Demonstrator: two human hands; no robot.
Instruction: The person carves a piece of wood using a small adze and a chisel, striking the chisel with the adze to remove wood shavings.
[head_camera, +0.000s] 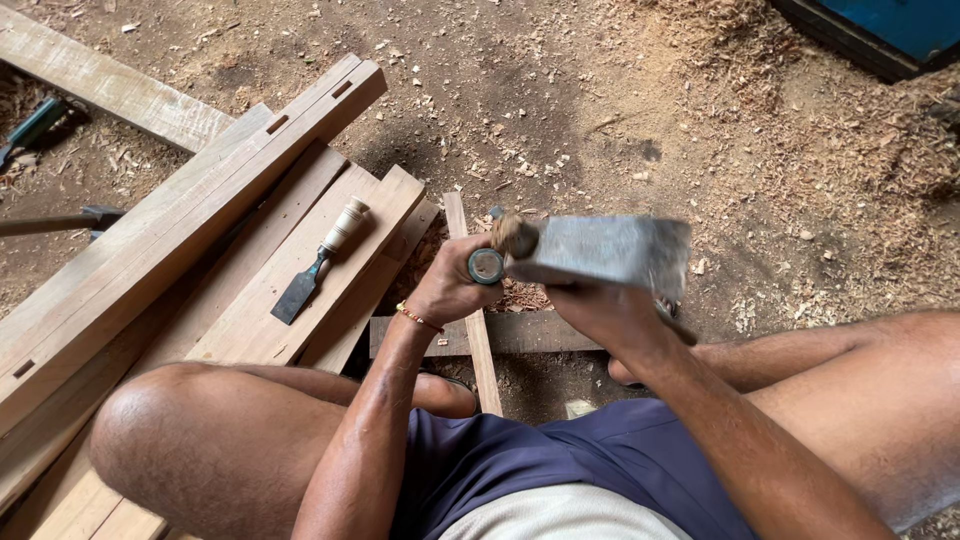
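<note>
My left hand (447, 288) is shut around a tool handle (487, 265) whose round, green-ringed end faces the camera. My right hand (600, 305) grips a grey rectangular wooden block (610, 250), blurred by motion and held sideways right beside that handle end. A frayed round wooden end (514, 236) shows where block and handle meet. Under both hands a thin wooden strip (478, 335) crosses a dark flat board (530, 333) on the ground. What the tool's tip touches is hidden by my hands.
A chisel (318, 262) with a pale handle lies on stacked planks (200, 230) at left, some cut with mortise slots. A dark metal tool (95, 216) and a green tool (35, 125) lie far left. Wood shavings cover the dirt. A blue object (890, 25) sits top right.
</note>
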